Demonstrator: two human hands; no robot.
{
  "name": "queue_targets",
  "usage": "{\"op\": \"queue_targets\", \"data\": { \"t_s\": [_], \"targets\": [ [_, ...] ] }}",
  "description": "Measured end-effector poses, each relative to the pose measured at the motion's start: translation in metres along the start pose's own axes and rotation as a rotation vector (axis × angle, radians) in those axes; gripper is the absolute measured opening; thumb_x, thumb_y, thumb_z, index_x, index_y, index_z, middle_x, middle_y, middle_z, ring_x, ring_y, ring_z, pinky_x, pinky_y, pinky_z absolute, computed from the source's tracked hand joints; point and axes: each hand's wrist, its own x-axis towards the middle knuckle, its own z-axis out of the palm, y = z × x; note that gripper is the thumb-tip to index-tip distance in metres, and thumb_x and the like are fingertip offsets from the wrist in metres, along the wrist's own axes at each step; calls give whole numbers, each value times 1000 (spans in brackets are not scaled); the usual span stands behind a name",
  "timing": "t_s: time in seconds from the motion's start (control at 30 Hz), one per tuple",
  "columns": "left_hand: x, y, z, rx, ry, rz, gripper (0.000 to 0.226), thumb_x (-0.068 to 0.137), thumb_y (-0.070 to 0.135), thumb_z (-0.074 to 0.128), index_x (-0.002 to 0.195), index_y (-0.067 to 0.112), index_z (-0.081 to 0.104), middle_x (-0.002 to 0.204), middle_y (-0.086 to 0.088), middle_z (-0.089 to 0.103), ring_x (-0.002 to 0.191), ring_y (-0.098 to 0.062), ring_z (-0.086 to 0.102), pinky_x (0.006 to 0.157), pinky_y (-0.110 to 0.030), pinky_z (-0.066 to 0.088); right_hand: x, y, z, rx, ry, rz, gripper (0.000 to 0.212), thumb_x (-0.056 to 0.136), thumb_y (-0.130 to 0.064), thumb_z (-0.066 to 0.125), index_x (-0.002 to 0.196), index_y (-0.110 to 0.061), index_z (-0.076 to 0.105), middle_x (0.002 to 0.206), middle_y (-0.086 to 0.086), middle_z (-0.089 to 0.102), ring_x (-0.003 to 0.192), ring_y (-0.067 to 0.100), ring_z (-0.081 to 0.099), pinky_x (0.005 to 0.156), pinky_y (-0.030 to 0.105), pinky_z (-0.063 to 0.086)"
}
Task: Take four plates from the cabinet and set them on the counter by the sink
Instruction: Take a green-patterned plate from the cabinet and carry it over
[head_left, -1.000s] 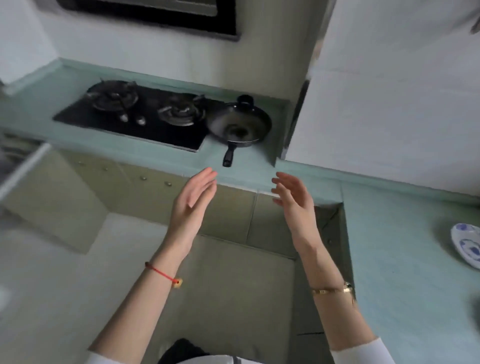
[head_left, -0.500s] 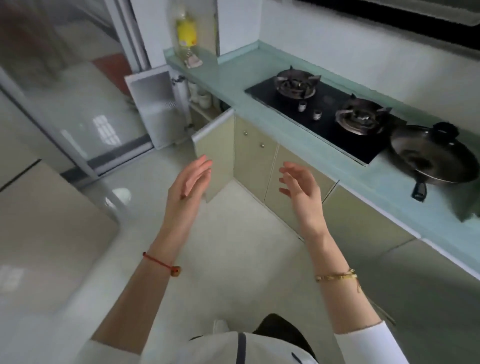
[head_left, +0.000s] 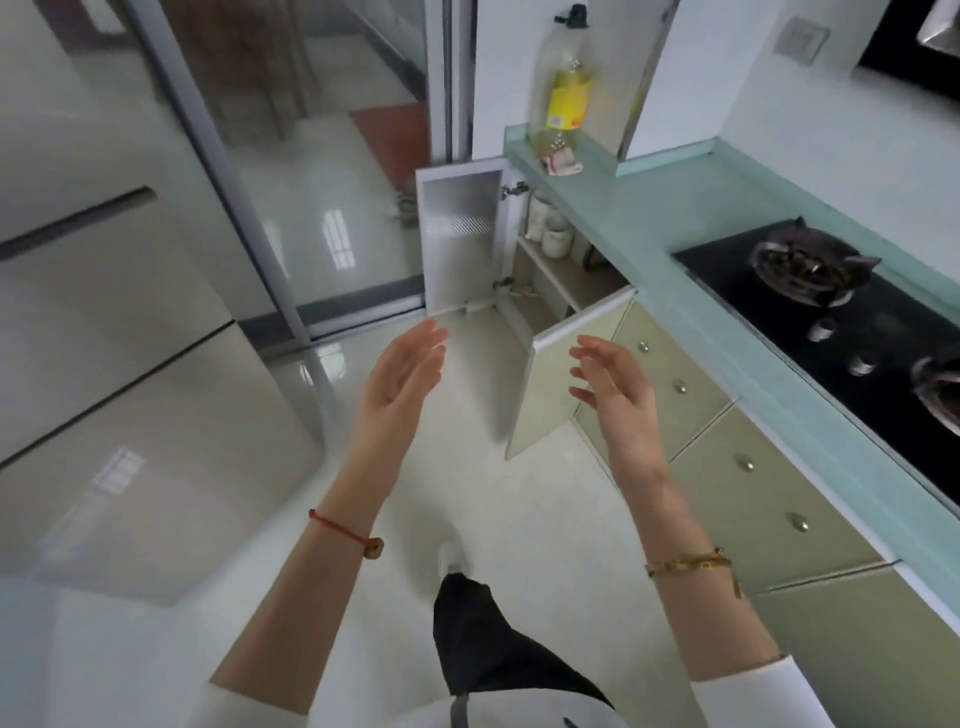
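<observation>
Both hands are hanging in the air over the pale floor, palms turned toward each other, fingers spread and loose, grasping nothing: left hand (head_left: 402, 371), right hand (head_left: 613, 387). A red string bracelet (head_left: 340, 527) is sitting on the left wrist, a gold chain (head_left: 688, 564) on the right. Ahead, the lower cabinet (head_left: 558, 288) under the green counter (head_left: 613, 208) is standing with both doors swung open; the far door (head_left: 462, 236) is showing a white inside, the near one (head_left: 550, 384) is angling out just beside the right hand. On its shelf, pale crockery (head_left: 550, 226) is sitting stacked, too blurred to tell whether it is plates. A bottle (head_left: 566, 85) on the counter's end is carrying a yellow label, its writing unreadable. A black gas hob (head_left: 831, 291) is lying in the counter at right.
</observation>
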Motion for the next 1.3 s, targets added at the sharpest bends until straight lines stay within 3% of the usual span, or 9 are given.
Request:
{"op": "queue_targets", "data": {
  "t_s": [0.27, 0.53, 0.7, 0.9, 1.0, 1.3],
  "targets": [
    [193, 8, -37, 44, -6, 8, 39, 89, 31, 62, 128, 28, 62, 127, 6, 69, 122, -12, 62, 106, -35, 47, 164, -11, 98, 74, -53, -10, 20, 97, -18, 54, 104, -31, 66, 117, -5, 67, 112, 19, 62, 86, 27, 51],
    [347, -12, -63, 22, -73, -25, 32, 92, 23, 61, 123, 29, 63, 125, 3, 69, 120, -13, 63, 104, -32, 48, 282, -4, 173, 22, 9, 53, 20, 97, -17, 54, 108, -29, 66, 114, -7, 67, 112, 16, 62, 95, 34, 53],
    [448, -48, -71, 48, -219, -116, 38, 90, 26, 64, 128, 22, 64, 127, 3, 69, 122, -13, 63, 111, -42, 44, 343, 19, 206, 0, 162, 96, 22, 97, -16, 54, 113, -27, 64, 113, -7, 67, 109, 14, 63, 87, 25, 51],
    [568, -85, -74, 160, -498, -221, 41, 87, 35, 66, 128, 31, 63, 126, 16, 69, 124, -4, 60, 114, -45, 41, 400, 45, 246, 13, 427, 169, 25, 97, -15, 53, 120, -19, 62, 117, -3, 67, 112, 14, 62, 94, 32, 51],
    [617, -100, -66, 194, -612, -275, 44, 82, 41, 67, 126, 36, 64, 125, 17, 69, 123, -4, 61, 112, -43, 43, 421, 55, 260, 29, 561, 218, 25, 97, -14, 52, 120, -18, 63, 117, -2, 66, 111, 15, 62, 93, 33, 52],
    [724, -167, 2, 283, -828, -406, 27, 88, 29, 62, 113, 37, 65, 124, 7, 70, 117, -9, 64, 99, -32, 51, 498, 101, 252, -40, 805, 475, 26, 95, -18, 52, 119, -15, 63, 116, 2, 66, 106, 18, 60, 94, 34, 50]
  ]
}}
